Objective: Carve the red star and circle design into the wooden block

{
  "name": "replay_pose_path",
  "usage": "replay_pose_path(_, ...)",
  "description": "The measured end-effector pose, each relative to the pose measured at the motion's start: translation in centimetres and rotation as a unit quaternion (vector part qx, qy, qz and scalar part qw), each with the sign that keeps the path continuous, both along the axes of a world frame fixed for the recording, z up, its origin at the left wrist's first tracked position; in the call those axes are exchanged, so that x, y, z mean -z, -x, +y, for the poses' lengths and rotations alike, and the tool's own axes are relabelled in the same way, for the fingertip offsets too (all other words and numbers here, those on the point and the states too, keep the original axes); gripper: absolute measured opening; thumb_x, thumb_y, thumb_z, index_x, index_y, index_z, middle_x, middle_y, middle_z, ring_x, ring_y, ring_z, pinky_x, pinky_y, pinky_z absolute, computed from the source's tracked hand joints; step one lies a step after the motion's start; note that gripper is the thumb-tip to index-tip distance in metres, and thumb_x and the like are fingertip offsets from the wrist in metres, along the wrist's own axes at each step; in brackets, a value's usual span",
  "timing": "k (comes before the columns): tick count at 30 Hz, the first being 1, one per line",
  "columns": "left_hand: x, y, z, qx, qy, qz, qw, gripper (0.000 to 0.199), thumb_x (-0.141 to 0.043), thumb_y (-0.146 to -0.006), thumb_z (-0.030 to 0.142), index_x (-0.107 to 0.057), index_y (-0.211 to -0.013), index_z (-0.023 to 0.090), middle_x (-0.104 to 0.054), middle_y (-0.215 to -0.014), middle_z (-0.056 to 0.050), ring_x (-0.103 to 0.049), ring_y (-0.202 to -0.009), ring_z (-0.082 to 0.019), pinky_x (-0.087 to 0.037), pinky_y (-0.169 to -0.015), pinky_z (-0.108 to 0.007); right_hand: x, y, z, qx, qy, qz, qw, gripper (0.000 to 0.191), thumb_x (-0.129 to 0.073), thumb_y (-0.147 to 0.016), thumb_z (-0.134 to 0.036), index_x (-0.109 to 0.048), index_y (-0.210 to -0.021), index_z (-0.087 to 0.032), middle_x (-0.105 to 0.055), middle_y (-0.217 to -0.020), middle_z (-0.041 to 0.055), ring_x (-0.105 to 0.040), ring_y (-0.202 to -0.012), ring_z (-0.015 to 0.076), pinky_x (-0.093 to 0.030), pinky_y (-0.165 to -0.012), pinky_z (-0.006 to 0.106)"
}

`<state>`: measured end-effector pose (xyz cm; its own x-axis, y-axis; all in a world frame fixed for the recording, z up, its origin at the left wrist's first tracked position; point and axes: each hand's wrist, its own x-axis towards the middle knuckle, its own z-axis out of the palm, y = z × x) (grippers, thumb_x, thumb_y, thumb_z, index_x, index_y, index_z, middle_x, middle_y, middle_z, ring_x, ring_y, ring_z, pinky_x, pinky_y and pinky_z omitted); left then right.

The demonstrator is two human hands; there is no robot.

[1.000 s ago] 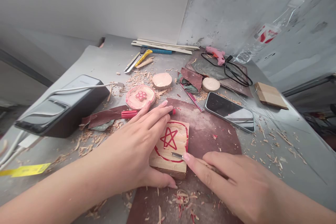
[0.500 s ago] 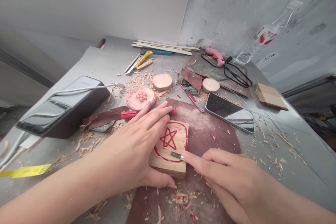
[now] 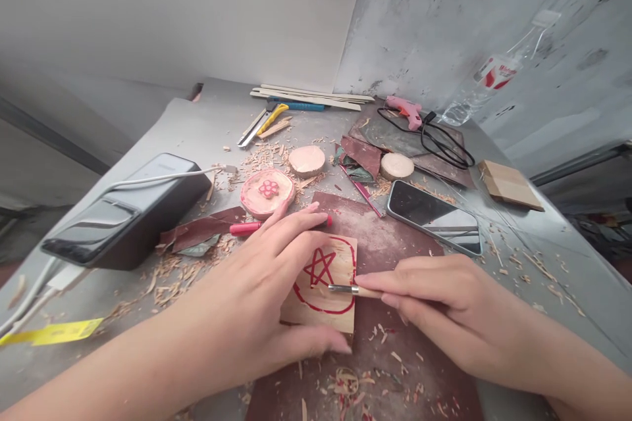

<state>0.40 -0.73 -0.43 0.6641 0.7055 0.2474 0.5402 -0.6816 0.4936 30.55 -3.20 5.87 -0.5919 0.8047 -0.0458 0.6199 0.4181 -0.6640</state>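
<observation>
A square wooden block bears a red five-pointed star inside a red rounded outline. My left hand spans its left side, thumb along the near edge and fingers toward the far edge, gripping it. In my right hand is a carving chisel with a pale wooden handle and a metal blade. The blade lies nearly level over the block, just below the star; I cannot tell whether it touches the wood. A red marker lies partly hidden behind my left fingers.
Beneath the block is a brown sheet strewn with shavings. Around it are a phone, a black power bank, a round slice with a red flower, plain wood slices, a utility knife and a pink glue gun.
My right hand has moved up slightly and drawn back to the right, so the chisel's handle shows and its blade lies more level. My left thumb has shifted right along the near edge.
</observation>
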Motion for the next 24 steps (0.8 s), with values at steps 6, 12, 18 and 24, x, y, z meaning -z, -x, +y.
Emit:
replay_pose_path(6, -0.6, -0.7, -0.4, -0.001, 0.039, -0.039, 0.998, 0.017, -0.057, -0.117, 0.035, -0.073, -0.117, 0.029, -0.068, -0.164, -0.01, -0.063, -0.158, -0.031, -0.053, -0.135, -0.055, 0.4, -0.8, -0.3, -0.006, 0.014, 0.002, 1.0, 0.04, -0.059, -0.115, -0.017, -0.086, -0.141, -0.027, -0.086, -0.089, -0.0016, -0.078, -0.076, 0.0136, -0.056, -0.069, 0.026)
replay_pose_path(12, -0.9, -0.5, -0.1, 0.018, 0.066, -0.037, 0.997, 0.02, -0.055, -0.116, 0.029, -0.073, -0.107, 0.03, -0.069, -0.162, -0.009, -0.069, -0.151, -0.03, -0.066, -0.121, -0.048, 1.2, -1.3, -0.6, -0.019, 0.037, -0.008, 0.999, 0.043, -0.057, -0.115, -0.015, -0.083, -0.147, -0.028, -0.081, -0.09, -0.0007, -0.075, -0.076, 0.014, -0.056, -0.069, 0.026)
replay_pose_path(18, -1.0, 0.1, -0.4, 0.045, 0.065, -0.023, 0.997, 0.022, -0.048, -0.119, 0.025, -0.069, -0.12, 0.03, -0.067, -0.168, -0.007, -0.064, -0.159, -0.024, -0.062, -0.125, -0.038, 1.3, -1.2, -1.0, -0.011, 0.036, -0.008, 0.999, 0.042, -0.056, -0.117, -0.018, -0.083, -0.148, -0.028, -0.079, -0.091, -0.0001, -0.075, -0.079, 0.0144, -0.057, -0.071, 0.026)
replay_pose_path(24, -1.8, 1.3, 0.5, -0.057, 0.093, -0.031, 0.994, 0.02, -0.055, -0.118, 0.048, -0.071, -0.112, 0.035, -0.075, -0.156, -0.001, -0.075, -0.142, -0.029, -0.067, -0.116, -0.044, 1.4, -1.2, -1.0, -0.02, 0.027, -0.009, 0.999, 0.045, -0.057, -0.116, -0.015, -0.081, -0.151, -0.03, -0.079, -0.091, 0.0002, -0.073, -0.076, 0.0146, -0.055, -0.069, 0.026)
